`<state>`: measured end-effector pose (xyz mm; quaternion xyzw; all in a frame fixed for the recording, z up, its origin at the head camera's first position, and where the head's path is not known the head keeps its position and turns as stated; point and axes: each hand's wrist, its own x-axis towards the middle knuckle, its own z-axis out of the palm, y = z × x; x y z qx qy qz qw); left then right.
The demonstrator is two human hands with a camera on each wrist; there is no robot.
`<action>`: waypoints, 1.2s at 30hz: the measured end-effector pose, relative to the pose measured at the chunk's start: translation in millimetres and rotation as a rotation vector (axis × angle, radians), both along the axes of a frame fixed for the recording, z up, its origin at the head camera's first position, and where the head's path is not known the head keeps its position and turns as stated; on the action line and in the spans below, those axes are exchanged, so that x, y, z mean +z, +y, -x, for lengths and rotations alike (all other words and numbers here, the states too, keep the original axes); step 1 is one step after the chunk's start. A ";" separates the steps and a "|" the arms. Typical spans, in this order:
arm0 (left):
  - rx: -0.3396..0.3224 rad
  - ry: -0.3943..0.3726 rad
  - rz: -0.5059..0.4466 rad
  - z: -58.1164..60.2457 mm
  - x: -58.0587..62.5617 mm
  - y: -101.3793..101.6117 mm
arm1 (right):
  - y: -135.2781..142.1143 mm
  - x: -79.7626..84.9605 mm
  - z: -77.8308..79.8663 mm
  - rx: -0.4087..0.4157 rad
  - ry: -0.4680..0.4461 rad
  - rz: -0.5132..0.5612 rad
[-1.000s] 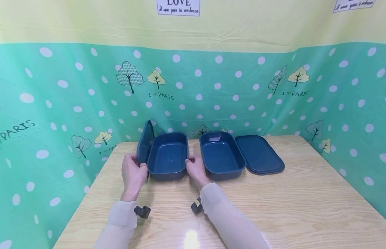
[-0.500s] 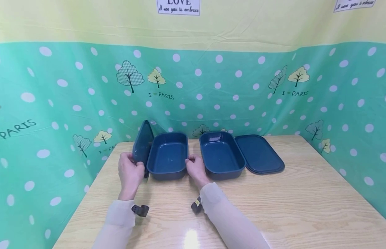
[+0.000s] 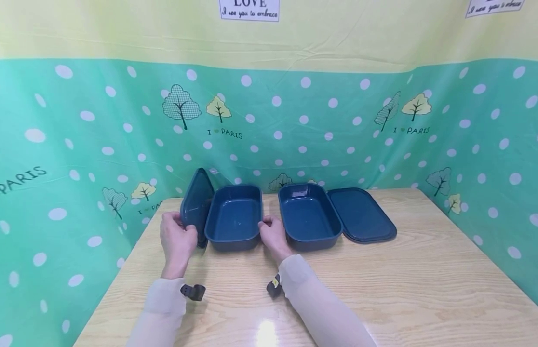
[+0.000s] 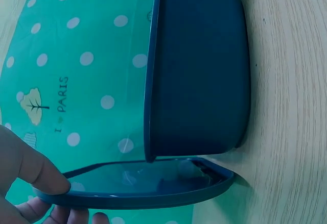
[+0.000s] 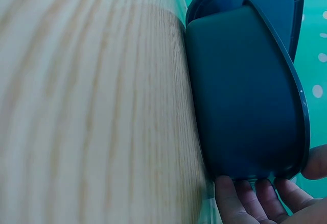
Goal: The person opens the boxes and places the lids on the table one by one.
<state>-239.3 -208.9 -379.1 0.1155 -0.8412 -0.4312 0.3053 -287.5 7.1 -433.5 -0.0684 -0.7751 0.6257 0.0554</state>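
Observation:
In the head view my left hand [image 3: 177,243] pinches the upper edge of a dark blue lid [image 3: 196,202]. This lid leans outward to the left, its lower edge down by a dark blue rectangular food container [image 3: 233,245]. The left wrist view shows the thumb [image 4: 48,175] on the lid's inner side and fingers beneath its rim. On the container's right side, my right hand [image 3: 275,237] grips the wall. Its thumb is by the rim and its fingers lie against the side in the right wrist view. The container stands upright, open at the top, with nothing inside.
A second matching container [image 3: 311,245] stands just right of my right hand. Its flat lid [image 3: 362,214] lies beside it on the wooden table [image 3: 382,289]. A green and yellow patterned cloth [image 3: 303,120] hangs behind and at both sides.
My left hand has moved left, tilting the lid from nearly upright to leaning outward, away from the container. The right hand and both containers have stayed in place.

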 end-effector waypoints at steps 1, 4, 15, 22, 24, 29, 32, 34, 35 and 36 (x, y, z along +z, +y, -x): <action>0.000 -0.002 -0.004 -0.2 0.5 -0.2 | 0.0 0.1 0.0 0.000 -0.001 0.000; 0.003 -0.008 -0.010 -0.7 1.2 -1.4 | 0.1 0.2 0.0 0.002 -0.004 0.002; 0.021 0.007 -0.015 0.6 0.2 -5.6 | 0.9 0.3 -1.4 0.010 -0.006 0.020; 0.038 0.033 -0.006 0.7 0.6 -8.1 | 0.9 1.1 -1.9 0.011 0.005 0.020; 0.045 0.042 -0.004 0.9 0.9 -8.5 | 1.0 1.0 -1.9 0.010 0.006 0.018; 0.056 0.033 -0.007 1.9 0.7 -10.6 | 0.8 1.3 -2.0 0.011 0.007 0.019; 0.055 0.016 -0.017 2.0 0.3 -11.6 | 0.6 1.5 -2.1 0.009 0.005 0.018; 0.055 0.008 -0.022 2.0 0.2 -12.4 | 0.7 1.6 -2.3 0.008 0.005 0.016; 0.056 0.006 -0.026 2.0 0.2 -12.9 | 0.7 1.6 -2.3 0.007 0.005 0.015; 0.057 0.004 -0.027 2.1 0.0 -13.3 | 0.6 1.6 -2.4 0.007 0.005 0.014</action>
